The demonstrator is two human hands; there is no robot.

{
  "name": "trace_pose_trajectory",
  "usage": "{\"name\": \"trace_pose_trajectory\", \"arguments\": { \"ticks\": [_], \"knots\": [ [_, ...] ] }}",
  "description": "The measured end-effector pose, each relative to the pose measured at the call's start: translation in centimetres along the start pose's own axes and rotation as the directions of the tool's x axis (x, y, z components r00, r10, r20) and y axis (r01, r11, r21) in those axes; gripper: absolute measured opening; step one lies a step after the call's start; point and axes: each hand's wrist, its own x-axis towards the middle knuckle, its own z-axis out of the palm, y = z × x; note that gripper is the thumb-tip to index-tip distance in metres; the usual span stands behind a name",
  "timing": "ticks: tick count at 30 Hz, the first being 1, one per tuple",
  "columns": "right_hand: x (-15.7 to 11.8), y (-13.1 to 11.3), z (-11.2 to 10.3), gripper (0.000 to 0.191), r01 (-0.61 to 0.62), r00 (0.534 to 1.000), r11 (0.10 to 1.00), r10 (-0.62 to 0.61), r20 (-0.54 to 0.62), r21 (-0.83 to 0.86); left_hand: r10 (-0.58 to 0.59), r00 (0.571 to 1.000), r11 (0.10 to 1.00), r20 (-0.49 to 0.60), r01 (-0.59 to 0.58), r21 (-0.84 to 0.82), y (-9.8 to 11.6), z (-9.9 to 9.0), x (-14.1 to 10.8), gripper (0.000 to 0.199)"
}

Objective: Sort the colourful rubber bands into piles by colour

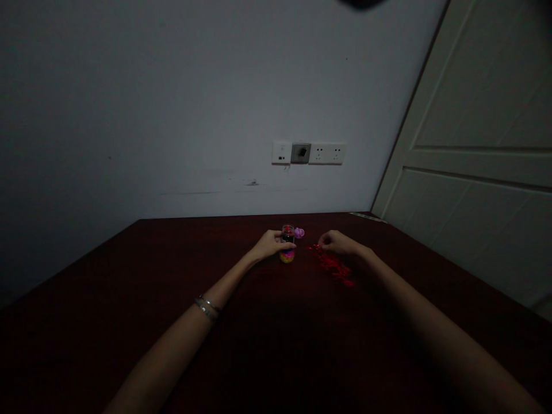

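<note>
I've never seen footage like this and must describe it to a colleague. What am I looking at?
There is no machine here: a camera on a person's head looks forward and down at their own bare hands. The left hand holds a small clear jar with colourful contents. The right hand is at the edge of some red strands on the dark red table; whether it grips any is too dim to tell. A small purple object lies beside the jar.
</note>
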Motion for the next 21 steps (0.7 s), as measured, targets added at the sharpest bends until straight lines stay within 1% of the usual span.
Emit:
{"name": "trace_pose_trajectory", "arguments": {
  "ticks": [3,7,9,12,15,18,21],
  "knots": [
    [-0.5,-0.3,-0.8,0.021,0.010,0.998,0.990,-0.002,-0.063,0.139,0.008,1.000,1.000,0.004,-0.008,-0.001,-0.2,0.0,0.0,0.040],
    [-0.9,-1.8,-2.1,0.025,0.087,0.988,0.958,-0.047,-0.150,0.272,0.014,1.000,1.000,0.011,-0.014,0.001,0.0,0.0,0.0,0.039],
    [-0.8,-2.9,-2.7,0.027,0.134,0.973,0.938,-0.063,-0.222,0.319,0.023,1.000,1.000,0.015,-0.023,0.016,0.1,0.0,0.0,0.039],
    [-0.1,-5.1,-3.3,0.028,0.214,0.937,0.906,-0.084,-0.339,0.366,0.025,1.000,0.999,0.013,-0.025,0.043,0.2,0.1,0.0,0.038],
    [1.0,-7.6,-3.3,0.028,0.278,0.903,0.867,-0.089,-0.421,0.413,0.019,1.000,0.999,0.016,-0.020,0.042,0.3,0.1,-0.1,0.038],
    [2.2,-9.9,-2.8,0.025,0.320,0.893,0.812,-0.086,-0.441,0.488,0.012,1.000,1.000,0.021,-0.012,0.025,0.5,0.1,-0.2,0.035],
    [2.9,-11.2,-1.9,0.024,0.350,0.887,0.776,-0.093,-0.453,0.525,0.009,1.000,1.000,0.024,-0.010,0.025,0.7,0.2,-0.3,0.033]
  ]
}}
